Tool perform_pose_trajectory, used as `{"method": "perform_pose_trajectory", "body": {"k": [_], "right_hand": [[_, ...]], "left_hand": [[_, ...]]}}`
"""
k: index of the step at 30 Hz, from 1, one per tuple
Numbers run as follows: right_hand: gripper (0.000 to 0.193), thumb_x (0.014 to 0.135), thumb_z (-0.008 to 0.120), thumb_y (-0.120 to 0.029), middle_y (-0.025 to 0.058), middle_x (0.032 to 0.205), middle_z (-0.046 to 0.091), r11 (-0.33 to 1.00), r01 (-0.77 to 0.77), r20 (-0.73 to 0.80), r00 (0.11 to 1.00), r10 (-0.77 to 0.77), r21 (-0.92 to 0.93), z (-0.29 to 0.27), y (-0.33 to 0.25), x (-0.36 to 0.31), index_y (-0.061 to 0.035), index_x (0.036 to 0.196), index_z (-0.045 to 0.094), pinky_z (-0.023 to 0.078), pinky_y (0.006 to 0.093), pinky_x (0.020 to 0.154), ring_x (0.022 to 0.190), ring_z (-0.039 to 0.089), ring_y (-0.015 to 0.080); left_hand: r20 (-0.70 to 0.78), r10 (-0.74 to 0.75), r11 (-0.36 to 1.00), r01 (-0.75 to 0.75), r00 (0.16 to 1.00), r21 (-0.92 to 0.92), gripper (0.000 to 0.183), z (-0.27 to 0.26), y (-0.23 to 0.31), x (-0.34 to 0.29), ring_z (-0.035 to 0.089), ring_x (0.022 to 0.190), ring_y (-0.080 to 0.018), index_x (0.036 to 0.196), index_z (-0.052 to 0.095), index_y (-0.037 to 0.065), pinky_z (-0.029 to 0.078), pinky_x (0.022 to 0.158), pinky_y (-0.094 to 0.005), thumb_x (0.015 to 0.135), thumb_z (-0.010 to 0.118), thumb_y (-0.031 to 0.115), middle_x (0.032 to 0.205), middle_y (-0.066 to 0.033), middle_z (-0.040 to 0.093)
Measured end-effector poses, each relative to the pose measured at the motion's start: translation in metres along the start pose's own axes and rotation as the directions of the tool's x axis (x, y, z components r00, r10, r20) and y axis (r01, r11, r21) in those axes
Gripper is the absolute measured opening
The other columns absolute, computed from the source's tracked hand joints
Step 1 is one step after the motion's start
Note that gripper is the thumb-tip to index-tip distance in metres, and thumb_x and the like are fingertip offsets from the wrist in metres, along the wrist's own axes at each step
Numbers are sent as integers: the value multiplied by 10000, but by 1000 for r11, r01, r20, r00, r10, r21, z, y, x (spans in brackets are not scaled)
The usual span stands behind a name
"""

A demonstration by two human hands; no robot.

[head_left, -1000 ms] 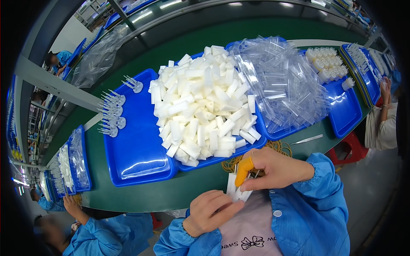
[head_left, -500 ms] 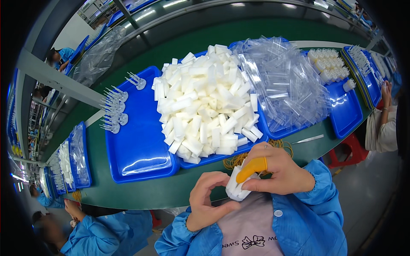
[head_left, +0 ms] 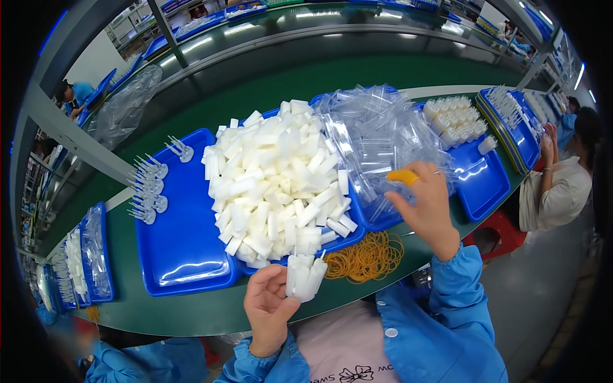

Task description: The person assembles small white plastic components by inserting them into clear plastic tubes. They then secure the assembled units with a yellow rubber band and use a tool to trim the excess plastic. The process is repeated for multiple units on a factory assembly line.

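Note:
My left hand (head_left: pixel 268 309) grips a small cluster of white foam pieces (head_left: pixel 305 278) set upright on a round base, with thin pins sticking out of some tops. It is held just in front of a tall heap of loose white foam pieces (head_left: pixel 281 179) in a blue tray. My right hand (head_left: pixel 429 209), an orange finger cot (head_left: pixel 402 176) on one finger, reaches to the near edge of a pile of clear plastic tubes (head_left: pixel 389 137). Its thumb and fingers are apart, with nothing seen between them.
Orange rubber bands (head_left: pixel 365 256) lie on the green table before the foam heap. A blue tray (head_left: pixel 185 236) at left holds pronged clear parts (head_left: pixel 148 185). At right, another blue tray (head_left: pixel 483 185) has bundled assemblies (head_left: pixel 454 118). Co-workers sit at both sides.
My right hand has left the foam cluster and moved right and forward to the clear tubes. My left hand has shifted left and keeps the cluster, now upright. The head view has shifted.

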State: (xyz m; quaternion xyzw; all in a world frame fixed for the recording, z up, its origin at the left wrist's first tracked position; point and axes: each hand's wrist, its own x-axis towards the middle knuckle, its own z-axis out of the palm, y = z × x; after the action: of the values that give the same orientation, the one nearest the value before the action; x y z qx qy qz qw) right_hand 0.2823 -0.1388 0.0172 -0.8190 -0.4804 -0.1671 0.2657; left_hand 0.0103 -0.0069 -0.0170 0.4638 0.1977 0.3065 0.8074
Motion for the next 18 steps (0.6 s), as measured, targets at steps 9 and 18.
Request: {"method": "perform_pose_trajectory", "body": {"k": [9, 18], "right_hand": [[342, 623, 780, -211, 28, 876, 515, 983, 44, 57, 998, -34, -179, 19, -10, 5, -112, 935, 678, 345, 384, 789, 880, 500, 227], [220, 668, 750, -177, 21, 852, 510, 977, 85, 84, 994, -70, -195, 25, -5, 0, -107, 870, 697, 346, 378, 783, 861, 496, 217]], "left_hand": [[-33, -15, 1000, 15, 999, -18, 530, 0, -4, -3, 571, 1085, -236, 1207, 470, -5, 473, 923, -355, 712, 619, -123, 1160, -152, 557], [-34, -14, 999, 13, 999, -36, 505, 0, -6, -3, 567, 1084, -227, 1194, 481, -6, 463, 932, -350, 730, 664, -82, 1165, -143, 555]]}}
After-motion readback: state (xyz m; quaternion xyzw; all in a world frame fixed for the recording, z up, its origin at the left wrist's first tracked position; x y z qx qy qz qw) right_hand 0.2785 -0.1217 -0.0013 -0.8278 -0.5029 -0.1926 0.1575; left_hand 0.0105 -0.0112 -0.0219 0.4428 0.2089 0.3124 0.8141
